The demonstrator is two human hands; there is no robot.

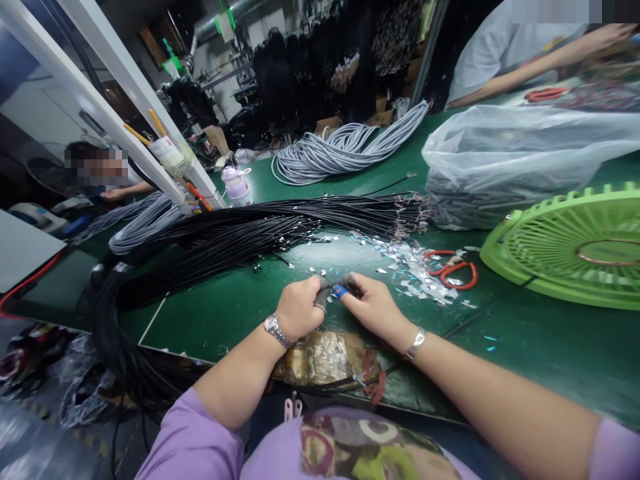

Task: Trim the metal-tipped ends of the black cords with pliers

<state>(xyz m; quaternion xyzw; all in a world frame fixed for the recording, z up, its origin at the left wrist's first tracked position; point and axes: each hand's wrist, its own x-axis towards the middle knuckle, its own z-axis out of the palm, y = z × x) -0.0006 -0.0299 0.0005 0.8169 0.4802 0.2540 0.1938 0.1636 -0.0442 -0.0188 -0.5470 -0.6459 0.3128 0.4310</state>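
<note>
Left hand and right hand are close together over the green table, each with its fingers closed in a pinch. Between the fingertips is a thin black piece (it looks like a cable end, but the fingers hide most of it), and it seems that both hands grip it. It lies directly to the right of the left fingertips and to the left of the right thumb, which wears a blue cover.

On the far side of the hands, well within the scene, a long bundle of black cables is lying across the table, its bare coloured ends pointing to the right. White scraps are scattered to the right of the hands, and beside them rest red-handled scissors. Farther right stands a green fan, with a plastic bag behind it. A grey cable coil lies at the far side. Nearer than the hands, at the table's edge, is a block wrapped with tape. At the far right, another person leans on the table.
</note>
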